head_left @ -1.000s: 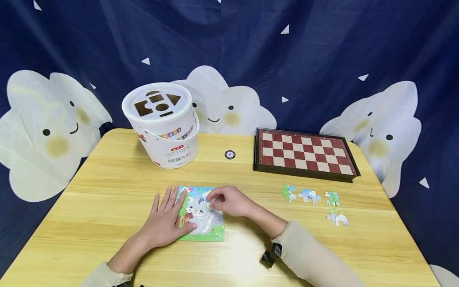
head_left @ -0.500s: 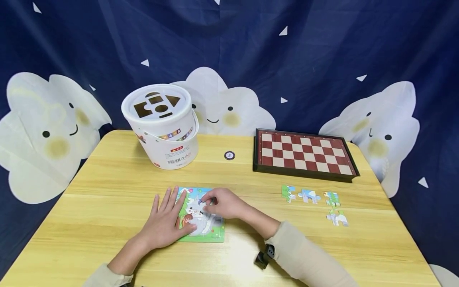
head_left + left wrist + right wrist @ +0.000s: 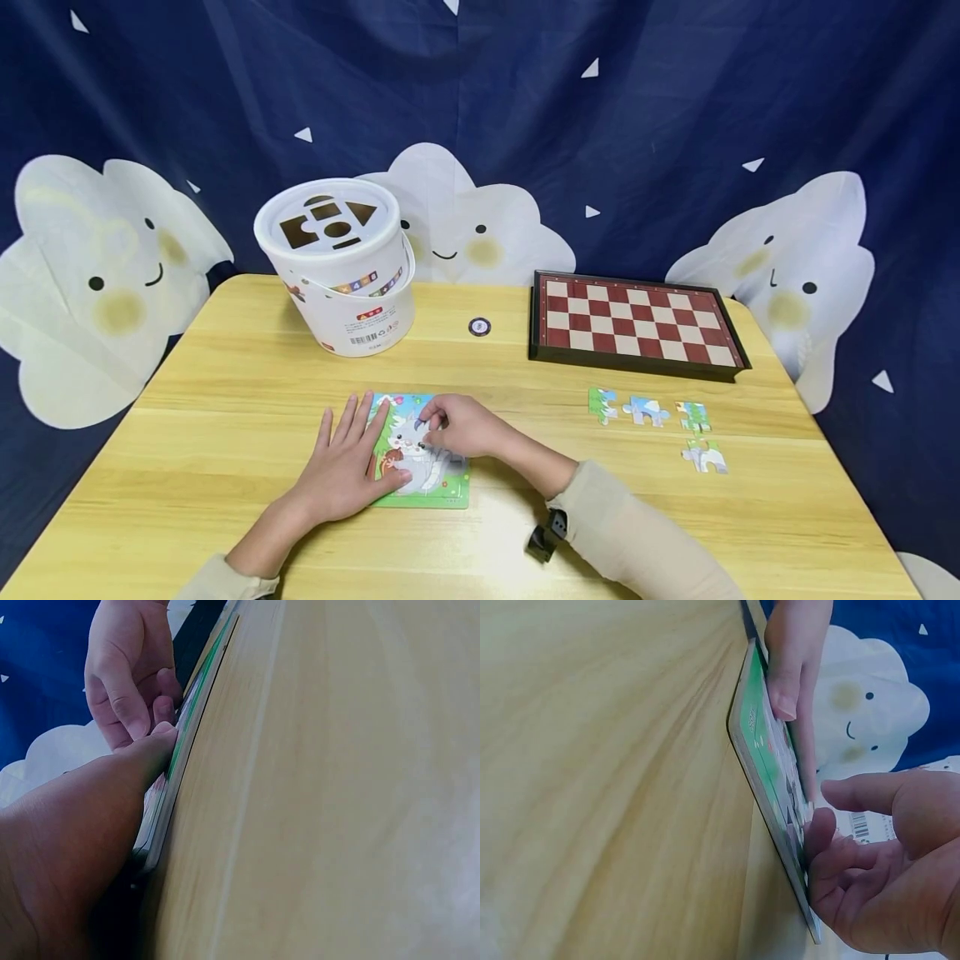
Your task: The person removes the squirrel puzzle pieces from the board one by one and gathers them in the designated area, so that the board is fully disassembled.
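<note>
A jigsaw puzzle with a grey cartoon animal lies on the wooden table in its green-edged tray. My left hand rests spread along its left side, thumb on the lower part. Over the upper right of the picture is my right hand, fingers bent, fingertips touching the surface. In the right wrist view, the right hand has its thumb apart from the index finger, and no piece shows between them. The palm hides the puzzle's upper right corner. Several loose puzzle pieces lie to the right.
A white bucket with shaped holes in its lid stands at the back left. Toward the back right lies a red-and-white checkered board in a black frame. A small round disc sits between them. A dark blue curtain hangs behind the table.
My right hand has shifted slightly left over the puzzle, from near its right side toward the animal's head, and then nearly stopped. My left hand has stayed in place.
</note>
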`<state>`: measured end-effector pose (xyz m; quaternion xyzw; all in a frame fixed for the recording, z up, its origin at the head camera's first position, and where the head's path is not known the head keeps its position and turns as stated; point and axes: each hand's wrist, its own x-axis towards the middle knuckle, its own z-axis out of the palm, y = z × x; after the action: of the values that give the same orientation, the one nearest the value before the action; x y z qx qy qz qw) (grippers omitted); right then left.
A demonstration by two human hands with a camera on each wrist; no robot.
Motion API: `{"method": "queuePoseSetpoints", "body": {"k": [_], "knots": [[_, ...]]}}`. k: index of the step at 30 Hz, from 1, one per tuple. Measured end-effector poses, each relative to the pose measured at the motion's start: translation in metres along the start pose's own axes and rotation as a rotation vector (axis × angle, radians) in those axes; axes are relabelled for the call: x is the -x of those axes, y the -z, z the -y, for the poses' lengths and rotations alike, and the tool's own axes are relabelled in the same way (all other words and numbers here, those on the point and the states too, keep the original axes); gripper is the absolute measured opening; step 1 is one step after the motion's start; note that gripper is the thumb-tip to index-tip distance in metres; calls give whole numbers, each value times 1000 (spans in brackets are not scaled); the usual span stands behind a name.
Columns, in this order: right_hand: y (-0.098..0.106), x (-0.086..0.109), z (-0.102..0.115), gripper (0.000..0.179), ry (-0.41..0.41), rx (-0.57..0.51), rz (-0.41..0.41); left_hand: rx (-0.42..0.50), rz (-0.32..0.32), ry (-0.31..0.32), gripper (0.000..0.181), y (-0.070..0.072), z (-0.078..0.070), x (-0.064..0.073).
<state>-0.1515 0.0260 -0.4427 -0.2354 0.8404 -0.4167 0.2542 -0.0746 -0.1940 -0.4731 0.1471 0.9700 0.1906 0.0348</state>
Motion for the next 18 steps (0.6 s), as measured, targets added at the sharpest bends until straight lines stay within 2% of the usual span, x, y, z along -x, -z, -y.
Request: {"method": "queuePoseSetpoints", "body": {"k": [6, 18], "knots": [[0, 0, -2, 27, -3, -18, -11, -1, -7, -2, 101, -1, 0, 1], [4, 0, -4, 22, -30, -74, -8, -5, -10, -9, 100, -2, 1, 1]]}}
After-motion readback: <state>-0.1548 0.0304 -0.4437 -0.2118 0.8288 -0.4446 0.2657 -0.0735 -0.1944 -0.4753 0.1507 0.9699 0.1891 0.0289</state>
